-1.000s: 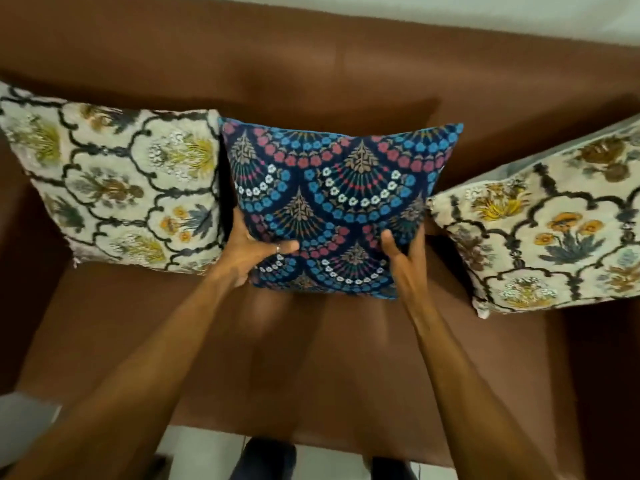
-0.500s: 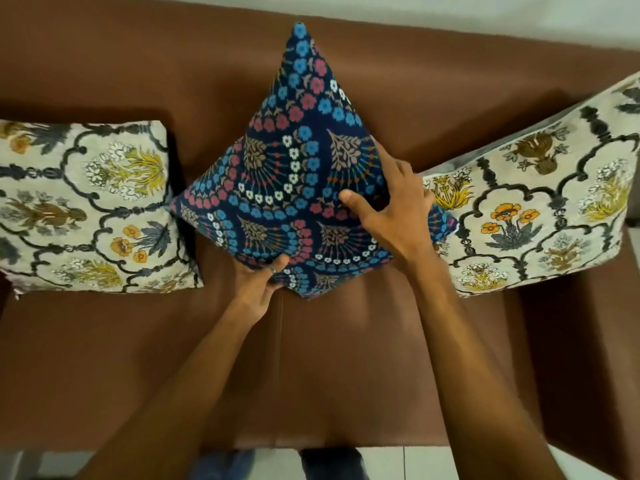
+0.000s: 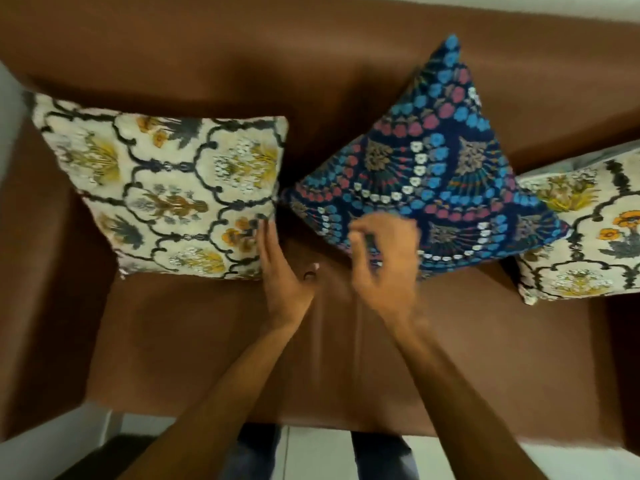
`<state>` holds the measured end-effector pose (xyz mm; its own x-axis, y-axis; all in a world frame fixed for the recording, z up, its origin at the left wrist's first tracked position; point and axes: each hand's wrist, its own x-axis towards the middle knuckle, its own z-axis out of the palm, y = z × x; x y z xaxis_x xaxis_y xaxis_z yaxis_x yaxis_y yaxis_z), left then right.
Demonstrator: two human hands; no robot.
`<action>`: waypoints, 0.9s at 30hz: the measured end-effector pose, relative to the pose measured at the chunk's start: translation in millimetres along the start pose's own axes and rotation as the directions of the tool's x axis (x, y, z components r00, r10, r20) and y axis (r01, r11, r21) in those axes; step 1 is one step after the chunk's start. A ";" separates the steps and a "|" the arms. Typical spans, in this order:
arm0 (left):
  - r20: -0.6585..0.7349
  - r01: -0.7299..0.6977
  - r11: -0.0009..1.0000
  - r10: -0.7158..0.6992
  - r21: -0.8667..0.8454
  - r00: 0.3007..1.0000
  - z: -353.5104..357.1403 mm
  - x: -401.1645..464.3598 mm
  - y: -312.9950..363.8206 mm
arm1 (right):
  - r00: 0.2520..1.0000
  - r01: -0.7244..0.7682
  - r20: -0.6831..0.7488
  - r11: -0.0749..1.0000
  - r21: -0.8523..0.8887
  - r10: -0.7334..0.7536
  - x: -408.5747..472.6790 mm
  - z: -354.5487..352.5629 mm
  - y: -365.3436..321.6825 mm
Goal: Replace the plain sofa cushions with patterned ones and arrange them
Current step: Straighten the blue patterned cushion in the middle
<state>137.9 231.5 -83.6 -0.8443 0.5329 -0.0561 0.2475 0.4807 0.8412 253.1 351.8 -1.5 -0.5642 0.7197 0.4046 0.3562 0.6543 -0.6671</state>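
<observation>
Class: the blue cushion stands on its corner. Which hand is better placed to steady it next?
The right hand: it lies over the blue cushion's lower face. The left hand is beside the left floral cushion, off the blue one.

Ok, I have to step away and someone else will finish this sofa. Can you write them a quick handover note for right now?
Left hand: open, flat by the inner edge of the left floral cushion, holding nothing.
Right hand: blurred, fingers curled in front of the blue cushion's lower edge; grip unclear.
Cushions: three patterned ones on the brown sofa. Blue stands on a corner like a diamond, leaning on the backrest, touching both florals. Right floral cushion is partly out of frame.
Done: no plain cushions in view.
Left: probably settle the blue one, even out spacing.
</observation>
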 end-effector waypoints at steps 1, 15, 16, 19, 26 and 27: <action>-0.035 -0.052 0.997 0.054 0.051 0.998 -27.4 10.2 -12.4 | 0.981 -0.113 0.167 0.991 0.075 0.099 -3.9 26.1 -16.3; 0.340 0.436 0.860 -0.341 -0.264 0.877 -271.3 172.8 -146.2 | 0.688 -0.715 0.447 0.640 0.280 0.572 23.8 207.0 -122.9; 0.345 0.471 0.820 -0.361 -0.325 0.866 -273.8 165.1 -146.9 | 0.705 -0.690 0.425 0.686 0.230 0.567 24.2 201.2 -133.4; 0.352 0.542 0.680 -0.414 -0.493 0.839 -271.0 129.2 -147.6 | 0.824 -0.527 0.304 0.844 0.102 0.478 38.2 178.9 -158.6; 0.304 0.536 0.464 -0.485 -0.705 0.820 -229.8 109.9 -151.3 | 0.901 -0.179 0.386 0.981 -0.078 0.195 92.1 179.3 -179.1; 0.312 0.549 0.447 -0.500 -0.706 0.808 -223.4 113.3 -150.6 | 0.899 -0.172 0.392 0.981 -0.093 0.195 97.7 182.5 -174.8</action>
<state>-101.2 63.9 -96.5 -0.6576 0.4076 -0.6335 -0.6885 0.0160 0.7250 -0.2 265.4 40.5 -0.7297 0.6836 -0.0109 0.5157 0.5399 -0.6652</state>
